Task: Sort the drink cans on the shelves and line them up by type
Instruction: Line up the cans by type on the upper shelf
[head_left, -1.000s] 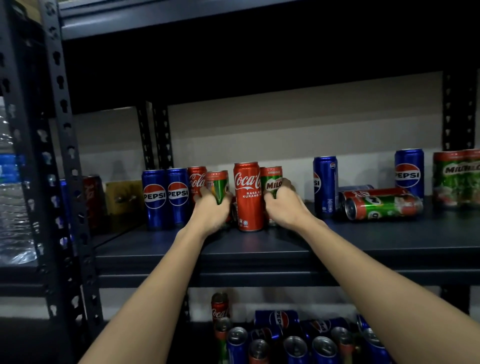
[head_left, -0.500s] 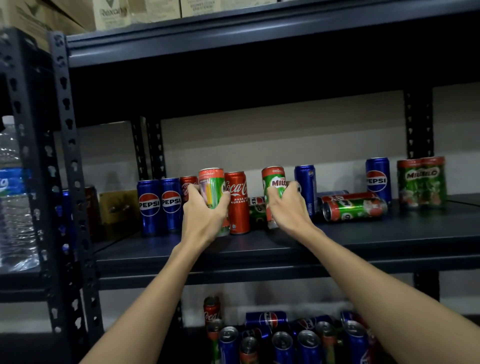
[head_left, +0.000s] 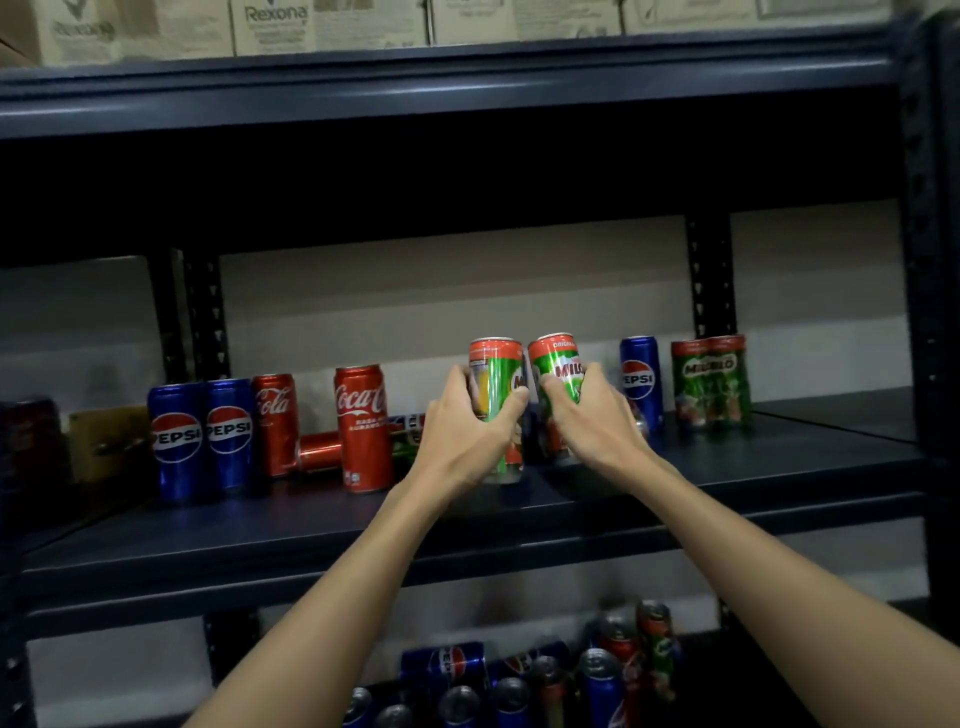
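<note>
Both bare arms reach up and forward from the bottom corners, forearms angled in so the hands end up close together in the middle. The left hand (head_left: 464, 435) has its fingers (head_left: 457, 382) curled round one side and the thumb on the other of a tall green and red Milo drink can (head_left: 498, 395), held upright. The right hand (head_left: 597, 423) grips a second green and red Milo can (head_left: 558, 364), tilted slightly left. Wrists are straight, backs of the hands face the camera.
</note>
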